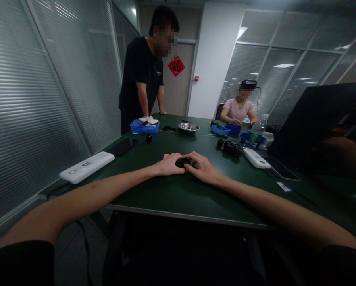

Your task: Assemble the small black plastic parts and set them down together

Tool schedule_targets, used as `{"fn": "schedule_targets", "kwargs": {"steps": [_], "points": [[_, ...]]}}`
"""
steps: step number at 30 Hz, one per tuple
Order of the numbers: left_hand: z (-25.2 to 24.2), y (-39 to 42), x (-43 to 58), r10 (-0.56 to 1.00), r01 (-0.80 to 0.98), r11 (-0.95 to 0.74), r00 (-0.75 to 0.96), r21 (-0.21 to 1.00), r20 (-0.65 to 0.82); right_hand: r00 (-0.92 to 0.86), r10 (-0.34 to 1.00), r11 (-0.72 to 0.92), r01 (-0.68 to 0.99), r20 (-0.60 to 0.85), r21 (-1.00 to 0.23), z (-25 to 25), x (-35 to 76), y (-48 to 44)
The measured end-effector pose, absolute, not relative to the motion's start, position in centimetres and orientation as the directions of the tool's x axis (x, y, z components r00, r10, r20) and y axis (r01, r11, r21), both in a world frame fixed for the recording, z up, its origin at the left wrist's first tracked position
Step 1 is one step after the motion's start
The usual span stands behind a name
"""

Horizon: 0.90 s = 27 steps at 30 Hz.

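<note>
Both my hands meet over the middle of the dark green table [166,200]. Between them sits a small round black part [182,163], partly covered by my fingers, so its kind is unclear. My left hand [170,164] wraps its fingers and thumb around the part's left side. From the right, my right hand [202,167] closes on the same part with curled fingers and thumb. Several similar black parts [233,148] lie in a cluster beyond my right hand. One more small black part [149,138] stands beyond my left hand.
A white power bank [87,167] and black phone [124,147] lie left. Another white power bank [256,158], a phone [280,168] and a water bottle [255,133] are right. Farther back are a metal bowl [189,128] and blue baskets [144,127]. Two people are across the table.
</note>
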<state>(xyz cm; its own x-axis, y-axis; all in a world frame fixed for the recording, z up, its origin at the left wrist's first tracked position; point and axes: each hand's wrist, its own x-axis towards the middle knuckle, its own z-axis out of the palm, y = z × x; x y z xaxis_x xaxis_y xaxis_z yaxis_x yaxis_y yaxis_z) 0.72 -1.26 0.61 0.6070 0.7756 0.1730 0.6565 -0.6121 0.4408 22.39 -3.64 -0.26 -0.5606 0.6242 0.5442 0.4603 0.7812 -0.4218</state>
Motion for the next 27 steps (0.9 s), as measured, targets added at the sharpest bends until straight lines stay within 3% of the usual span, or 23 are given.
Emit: {"fn": "schedule_targets", "kwargs": {"steps": [8,27], "points": [[-0.4,-1.2,0.9,0.615,0.543,-0.781,0.756,0.310,0.225,-0.518,0.635,0.771,0.473,0.574,-0.427,-0.2,22.3,-3.6],[-0.9,-0.6,0.6,0.586,0.542,-0.807,0.784,0.235,0.202,-0.570,0.576,0.818,0.398,0.586,-0.416,0.0,22.2,-3.8]]}}
